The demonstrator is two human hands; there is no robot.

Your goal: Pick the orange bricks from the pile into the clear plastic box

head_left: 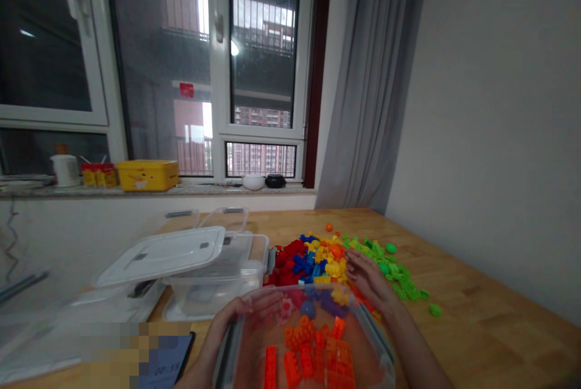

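Note:
A clear plastic box [254,340] with grey side clips is close in front of me, and orange building blocks [319,360] lie inside it. My left hand [255,304] grips the box at its far left corner, its fingers partly seen through the plastic. Beyond the box, my right hand [370,280] is over the right side of a heap of toy blocks, its fingers stretched out beside the yellow blocks [334,269] and an orange piece [336,250]. I cannot tell whether the fingertips touch them. Blue blocks [309,265] and red pieces [285,262] make up the heap's left side.
Green blocks [402,277] spread at the right of the heap. Clear bins [204,298] and a white lid [167,256] stack at left, near a phone [166,362] showing a timer. A yellow box [148,175] stands on the windowsill.

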